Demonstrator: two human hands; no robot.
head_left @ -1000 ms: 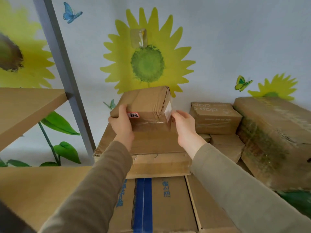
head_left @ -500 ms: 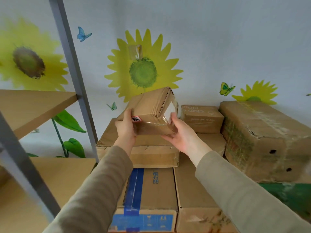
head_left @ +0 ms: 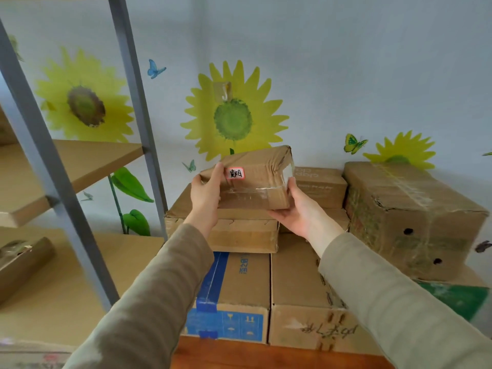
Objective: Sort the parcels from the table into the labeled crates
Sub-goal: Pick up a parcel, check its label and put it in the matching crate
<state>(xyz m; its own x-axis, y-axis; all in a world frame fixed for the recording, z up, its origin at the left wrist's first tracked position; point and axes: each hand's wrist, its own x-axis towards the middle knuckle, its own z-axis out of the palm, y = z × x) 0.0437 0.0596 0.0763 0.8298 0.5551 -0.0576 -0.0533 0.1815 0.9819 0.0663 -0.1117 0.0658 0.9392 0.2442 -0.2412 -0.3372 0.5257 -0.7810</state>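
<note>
Held between both hands, the small parcel (head_left: 253, 182) hangs tilted just above a flat carton (head_left: 239, 235) that tops the stack on the worktop (head_left: 266, 354). It is near the stack but not resting on it.

The left grip (head_left: 205, 193) wraps the parcel's left end, thumb on the near face beside a red-edged label (head_left: 235, 173). The right grip (head_left: 298, 211) cups the lower right corner, fingers under the base, thumb up the end wall.

Handling, by judgement:
- Light: carried easily at arm's length.
- Stiff enough, though the corrugated board is creased and dented at the top right corner, so it gives under a squeeze.
- Clear tape (head_left: 255, 191) bands the front and is slick; bare cardboard is the better hold.
- Best taken by opposite ends with support beneath, label kept in sight.

No labeled crates are in view, only a shelf unit (head_left: 80, 161) at left.
</note>
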